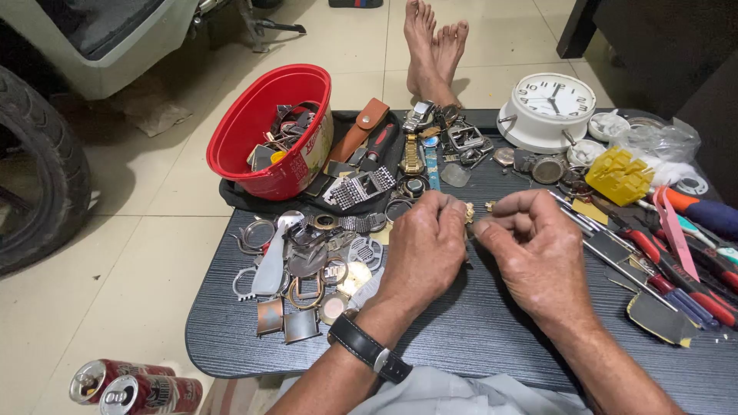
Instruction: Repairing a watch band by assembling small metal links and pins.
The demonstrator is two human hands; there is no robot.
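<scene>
Surface: dark ribbed tabletop (477,323) on a pale tiled floor, viewed from above.
Nearest items: two drink cans (134,388) lie on their sides on the floor at the near left corner.
Left hand: left hand (423,250), black wristwatch (369,350) on the wrist; fingers curled together, tips pinched on a small gold-coloured part (470,212).
Right hand: right hand (538,250), fingers bent inward, thumb and forefinger closed toward the same part; actual contact cannot be told.
Part location: between both hands' fingertips, just above the surface centre.
Part axis: too small to tell the long axis or the way it points.
Left of hands: heap of metal watch cases and bands (304,269); count not possible.
Right of hands: row of red-handled screwdrivers (676,280), one yellow block tool (619,175).
Farther: one red oval tub (273,131) holding straps, one white round clock (550,107).
Farthest: two bare feet (434,46) on the floor beyond the surface.
</scene>
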